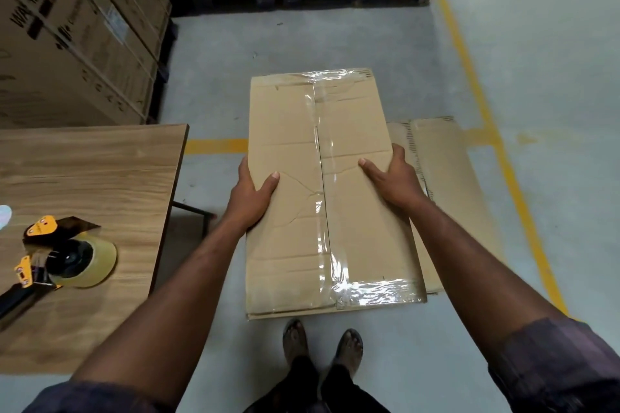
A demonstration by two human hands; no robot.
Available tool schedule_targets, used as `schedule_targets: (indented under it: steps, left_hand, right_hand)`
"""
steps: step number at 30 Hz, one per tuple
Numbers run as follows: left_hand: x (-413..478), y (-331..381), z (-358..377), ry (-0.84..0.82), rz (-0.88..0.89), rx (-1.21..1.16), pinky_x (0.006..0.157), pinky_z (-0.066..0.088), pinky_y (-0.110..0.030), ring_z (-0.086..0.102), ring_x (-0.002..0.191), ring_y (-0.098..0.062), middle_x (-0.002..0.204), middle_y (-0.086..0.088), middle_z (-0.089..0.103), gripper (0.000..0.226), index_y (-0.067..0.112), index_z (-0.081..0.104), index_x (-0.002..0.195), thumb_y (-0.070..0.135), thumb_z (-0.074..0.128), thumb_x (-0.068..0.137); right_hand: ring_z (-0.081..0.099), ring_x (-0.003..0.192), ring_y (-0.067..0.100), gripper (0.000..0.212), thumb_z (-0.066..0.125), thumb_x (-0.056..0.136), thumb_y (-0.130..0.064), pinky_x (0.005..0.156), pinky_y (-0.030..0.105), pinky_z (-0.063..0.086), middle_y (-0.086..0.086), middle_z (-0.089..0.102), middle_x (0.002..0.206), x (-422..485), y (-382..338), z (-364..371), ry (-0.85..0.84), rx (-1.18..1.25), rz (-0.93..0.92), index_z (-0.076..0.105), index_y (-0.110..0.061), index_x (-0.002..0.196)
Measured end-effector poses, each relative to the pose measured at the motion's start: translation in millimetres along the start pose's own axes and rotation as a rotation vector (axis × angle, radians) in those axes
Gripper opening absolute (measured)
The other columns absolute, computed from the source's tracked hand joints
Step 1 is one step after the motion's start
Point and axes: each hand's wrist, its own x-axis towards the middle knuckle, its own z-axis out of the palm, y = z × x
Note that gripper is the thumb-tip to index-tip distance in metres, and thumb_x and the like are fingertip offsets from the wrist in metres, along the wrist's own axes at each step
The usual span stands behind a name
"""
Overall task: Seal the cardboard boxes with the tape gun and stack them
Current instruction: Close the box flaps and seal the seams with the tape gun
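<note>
The left hand [250,198] and right hand [394,178] each grip a long side of a flat, creased cardboard box [285,124], thumbs on top, seemingly to lower it onto flattened cardboard [443,171] on the concrete floor [235,54]. Wrinkled, glossy clear tape [369,292] covers its middle seam and both ends. The yellow-and-black tape gun [63,255] lies unused near the wood-grain table's [100,161] left edge; tall cartons [94,54] stand beyond.

In the upper left of the frame, the side of a big stacked carton [72,40] bears slanted dark capitals: "WA", a gap, then "HING MACHIN". Its smaller print and white label [116,23] are too blurred to read.
</note>
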Motion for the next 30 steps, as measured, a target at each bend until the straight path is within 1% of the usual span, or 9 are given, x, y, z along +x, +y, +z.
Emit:
schedule_targets:
  steps: [6,10,13,16,20,22,25,27,30]
  left_hand:
    - [-3.9,9.0,16.3,0.017,0.011,0.011,0.096,0.038,-0.028,0.053,0.128,-0.027,0.146,-0.005,0.052,0.078,0.023,0.016,0.158,0.050,0.058,0.097]
    - [-7.2,9.1,10.6,0.013,0.008,0.027,0.100,0.038,-0.030,0.051,0.131,-0.027,0.149,-0.006,0.049,0.079,0.020,0.016,0.157,0.050,0.058,0.097]
    - [-13.9,11.9,7.5,0.007,0.028,0.048,0.101,0.037,-0.029,0.048,0.134,-0.027,0.151,-0.007,0.046,0.078,0.016,0.020,0.156,0.045,0.061,0.097]
    - [-26.4,12.4,2.5,-0.009,0.003,0.130,0.098,0.039,-0.030,0.050,0.131,-0.029,0.148,-0.006,0.049,0.076,0.017,0.022,0.155,0.042,0.063,0.096]
    - [-50.5,3.9,-14.1,-0.021,-0.011,0.183,0.103,0.046,-0.038,0.055,0.127,-0.027,0.146,-0.006,0.053,0.072,0.021,0.027,0.154,0.038,0.065,0.095]
    - [-62.5,-1.2,-21.4,-0.022,-0.012,0.172,0.103,0.046,-0.038,0.057,0.125,-0.026,0.143,-0.008,0.055,0.070,0.021,0.031,0.152,0.035,0.067,0.094]
    - [-84.1,-10.0,-31.8,-0.047,-0.017,0.113,0.098,0.045,-0.033,0.057,0.123,-0.025,0.144,-0.010,0.053,0.070,0.018,0.032,0.152,0.030,0.068,0.094]
    - [-102.6,-21.4,-43.5,-0.034,0.010,0.082,0.097,0.042,-0.030,0.054,0.127,-0.024,0.145,-0.010,0.051,0.069,0.015,0.033,0.152,0.027,0.069,0.095]
    - [-130.9,-49.5,-73.1,-0.008,0.025,0.046,0.100,0.042,-0.030,0.050,0.131,-0.022,0.146,-0.010,0.049,0.068,0.015,0.034,0.152,0.027,0.069,0.094]
  right_hand:
    - [0.051,0.103,0.014,0.075,0.066,0.095,-0.050,0.083,0.022,0.035,0.006,0.060,0.136,-0.9,6.0,-18.1,-0.012,-0.015,0.005,0.031,-0.015,0.150]
    - [0.059,0.116,0.025,0.070,0.065,0.097,-0.047,0.083,0.024,0.036,0.008,0.061,0.136,-12.4,8.8,-15.0,-0.004,-0.019,-0.005,0.033,-0.013,0.149]
    - [0.060,0.120,0.030,0.067,0.066,0.097,-0.045,0.084,0.029,0.041,0.011,0.062,0.134,-21.4,11.5,-10.1,0.042,-0.041,-0.020,0.038,-0.009,0.145]
    - [0.057,0.123,0.037,0.066,0.064,0.097,-0.043,0.092,0.038,0.046,0.017,0.058,0.137,-31.3,7.1,-6.1,0.094,-0.146,-0.034,0.038,-0.004,0.144]
    - [0.037,0.141,0.040,0.076,0.065,0.097,-0.039,0.109,0.049,0.039,0.021,0.036,0.155,-56.8,-12.8,5.9,0.102,-0.413,-0.135,0.029,-0.001,0.152]
    - [0.036,0.142,0.038,0.070,0.064,0.097,-0.040,0.110,0.052,0.037,0.018,0.039,0.153,-72.5,-23.8,13.8,0.073,-0.478,-0.200,0.034,-0.003,0.149]
    - [0.048,0.131,0.037,0.057,0.064,0.095,-0.040,0.101,0.049,0.041,0.016,0.055,0.138,-93.7,-37.6,31.7,-0.059,-0.516,-0.263,0.048,-0.006,0.138]
    - [0.051,0.127,0.037,0.055,0.064,0.094,-0.042,0.098,0.047,0.043,0.015,0.058,0.134,-108.9,-47.1,49.7,-0.133,-0.531,-0.292,0.051,-0.007,0.135]
    - [0.049,0.128,0.037,0.056,0.062,0.096,-0.042,0.099,0.047,0.042,0.016,0.056,0.136,-137.0,-67.1,84.3,-0.157,-0.584,-0.330,0.049,-0.007,0.137]
